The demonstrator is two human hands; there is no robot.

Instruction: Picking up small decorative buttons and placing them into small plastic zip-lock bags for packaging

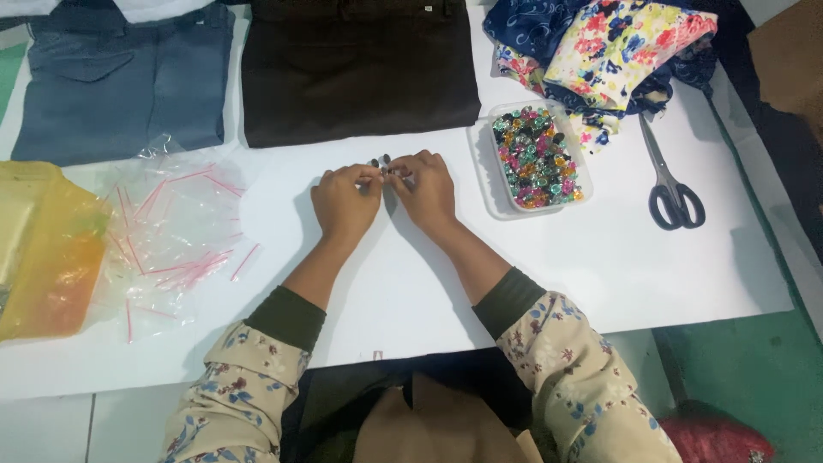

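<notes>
My left hand [345,201] and my right hand [426,189] meet at the fingertips over the white table sheet [411,283]. Between them they pinch a few small dark round beads or buttons [381,165]; the exact number is too small to tell. Just right of my right hand lies a clear plastic tray [487,184] filled with several colourful shiny gems [536,159].
Black-handled scissors [670,184] lie right of the tray. Floral fabric [600,51] is piled at the back right. Dark brown trousers [356,69] and blue jeans [120,81] lie along the back. Small clear zip bags [176,231] and a yellow bag [47,249] sit at left.
</notes>
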